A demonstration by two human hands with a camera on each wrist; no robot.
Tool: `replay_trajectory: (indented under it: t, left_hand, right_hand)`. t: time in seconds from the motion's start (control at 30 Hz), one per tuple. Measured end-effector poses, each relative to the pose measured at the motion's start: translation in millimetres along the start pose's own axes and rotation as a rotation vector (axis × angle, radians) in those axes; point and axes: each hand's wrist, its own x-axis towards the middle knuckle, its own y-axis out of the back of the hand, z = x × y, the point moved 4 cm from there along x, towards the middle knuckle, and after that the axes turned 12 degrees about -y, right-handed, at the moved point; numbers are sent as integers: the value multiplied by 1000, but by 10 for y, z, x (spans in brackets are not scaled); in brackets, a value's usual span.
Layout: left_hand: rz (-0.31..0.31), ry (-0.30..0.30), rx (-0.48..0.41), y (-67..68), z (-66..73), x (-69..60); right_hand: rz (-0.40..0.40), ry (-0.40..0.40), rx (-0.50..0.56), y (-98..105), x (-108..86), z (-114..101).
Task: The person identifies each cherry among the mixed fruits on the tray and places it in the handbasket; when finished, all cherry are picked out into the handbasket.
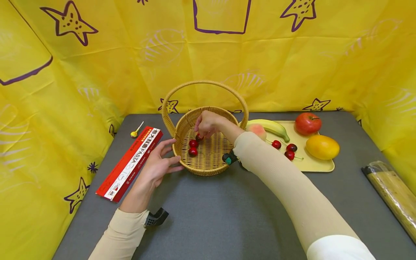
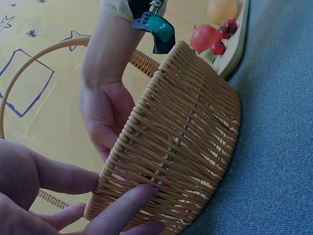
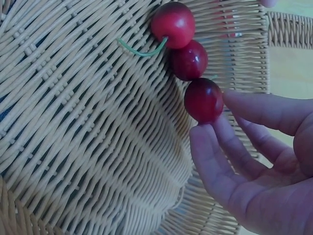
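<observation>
A wicker basket with a tall handle stands mid-table. My left hand holds its left rim; in the left wrist view the thumb is at the rim and the fingers lie against the outer weave. Inside the basket, my right hand has thumb and fingertips around a dark red cherry. Two more cherries, one in the middle and one with a green stem, sit in a row beside it, touching.
Right of the basket, a cream tray carries a banana, peach, red fruit, mango and several cherries. To the left lie a red pasta box and a lollipop. A clear-wrapped pack lies far right.
</observation>
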Motion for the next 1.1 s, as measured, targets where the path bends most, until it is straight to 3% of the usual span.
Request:
replay_trajectory:
  t: [0.73,1.1]
  left_hand:
    - [1,15,-2,-13,6,-4]
    - [-3,14,7,6,0,4]
  right_hand:
    - [2,16,35,35,-50,22]
    - [30,84,72,70,-280,-34]
